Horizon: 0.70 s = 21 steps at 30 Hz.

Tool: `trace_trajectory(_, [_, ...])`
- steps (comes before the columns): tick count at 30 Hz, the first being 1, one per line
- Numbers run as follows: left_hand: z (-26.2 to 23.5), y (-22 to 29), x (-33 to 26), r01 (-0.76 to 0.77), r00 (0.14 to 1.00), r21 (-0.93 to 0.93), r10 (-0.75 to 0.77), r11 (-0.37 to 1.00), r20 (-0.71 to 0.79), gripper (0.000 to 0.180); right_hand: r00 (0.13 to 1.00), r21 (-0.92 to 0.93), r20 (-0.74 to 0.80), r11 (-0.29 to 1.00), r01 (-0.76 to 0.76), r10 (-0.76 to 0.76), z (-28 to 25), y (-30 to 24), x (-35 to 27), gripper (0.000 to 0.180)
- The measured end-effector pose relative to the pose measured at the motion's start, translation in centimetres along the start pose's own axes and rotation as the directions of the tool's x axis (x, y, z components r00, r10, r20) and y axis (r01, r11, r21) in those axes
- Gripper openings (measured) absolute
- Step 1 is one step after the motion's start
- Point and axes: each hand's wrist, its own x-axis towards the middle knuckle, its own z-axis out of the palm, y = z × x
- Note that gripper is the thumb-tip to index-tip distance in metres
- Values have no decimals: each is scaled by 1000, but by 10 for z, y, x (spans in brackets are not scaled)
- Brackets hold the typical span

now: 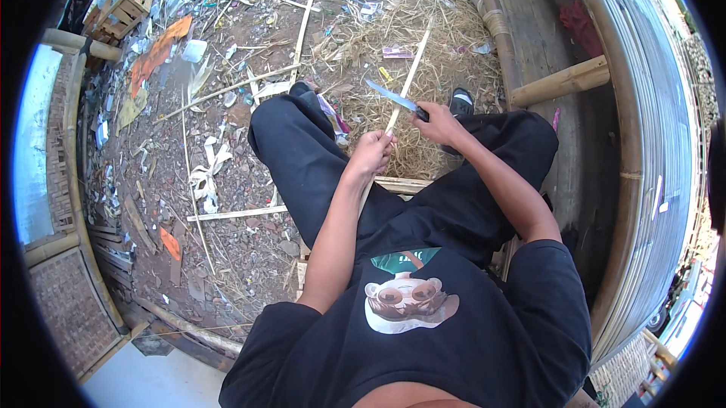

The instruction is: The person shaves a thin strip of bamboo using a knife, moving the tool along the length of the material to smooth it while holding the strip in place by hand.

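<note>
My left hand (pixel 373 152) is closed around a long, pale bamboo strip (pixel 413 69), which slants up and away to the right between my knees. The strip's near end runs back below that hand, along my forearm. In my right hand (pixel 439 124) is a knife (pixel 393 96) with a dark handle, its bare blade pointing to the upper left. The blade crosses the strip a little beyond my left hand; whether the edge touches it I cannot tell. Fine shavings and straw-like fibres (pixel 446 37) lie on the ground beneath.
More bamboo strips (pixel 305 26) lie on the littered ground ahead and to the left. A wooden crate (pixel 128 0) stands at the far left. Bamboo poles (pixel 560 81) and a plank ledge (pixel 541 30) run along my right. A woven panel (pixel 76 310) stands at the left edge.
</note>
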Motion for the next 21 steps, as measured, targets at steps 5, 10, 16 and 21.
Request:
trace_trajectory(5, [4, 2, 4, -9, 999, -54, 11, 998, 35, 20, 976, -103, -36, 971, -215, 213, 3, -6, -8, 42])
trace_trajectory(10, [11, 1, 8, -4, 1000, 49, 4, 999, 10, 20, 958, -122, -42, 950, -288, 285, 19, 17, 6, 43])
trace_trajectory(16, [6, -1, 9, -4, 1000, 29, 4, 1000, -7, 20, 961, -223, -143, 939, -263, 235, 29, -2, -3, 34])
trace_trajectory(21, [11, -1, 13, -4, 1000, 26, 4, 1000, 6, 21, 983, -271, -166, 956, -118, 74, 34, -12, -15, 33])
